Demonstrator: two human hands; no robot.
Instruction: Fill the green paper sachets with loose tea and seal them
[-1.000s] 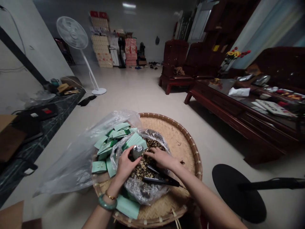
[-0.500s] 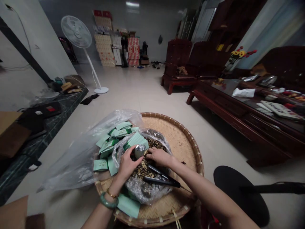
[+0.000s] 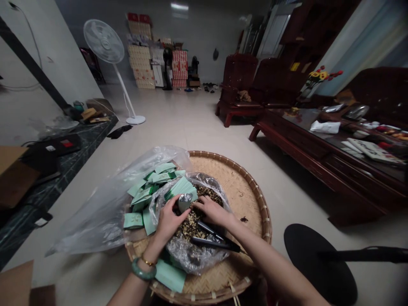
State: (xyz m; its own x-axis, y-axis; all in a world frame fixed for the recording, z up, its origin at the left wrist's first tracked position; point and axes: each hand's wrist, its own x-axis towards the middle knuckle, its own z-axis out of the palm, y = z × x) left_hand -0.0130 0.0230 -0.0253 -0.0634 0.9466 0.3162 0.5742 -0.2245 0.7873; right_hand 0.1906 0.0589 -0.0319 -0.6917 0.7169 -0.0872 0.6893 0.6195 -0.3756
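My left hand (image 3: pixel 170 219) grips a small pale-green packet (image 3: pixel 185 204) with a silvery inside, thumb and fingers around its sides. Close to the packet's right side is my right hand (image 3: pixel 213 211), its fingers curled together; what they hold, if anything, is hidden. Below both hands lies a dark-and-yellow dried loose mix (image 3: pixel 190 225) in a crumpled clear plastic bag (image 3: pixel 197 257). A black hinged flat iron (image 3: pixel 212 243) rests spread on that bag. A fanned stack of green packets (image 3: pixel 182 187) sits behind my left hand.
Everything stands on a round woven bamboo tray (image 3: pixel 247 187). More green packets (image 3: pixel 143 197) lie on its left, with a large clear plastic sheet (image 3: pixel 102 216) hanging over the edge. A black round base (image 3: pixel 318 263) is at the right, a wooden table (image 3: pixel 302 157) beyond it.
My right hand has shifted slightly left, nearer the packet. The packet has turned a little in my left hand, showing more of its green side.
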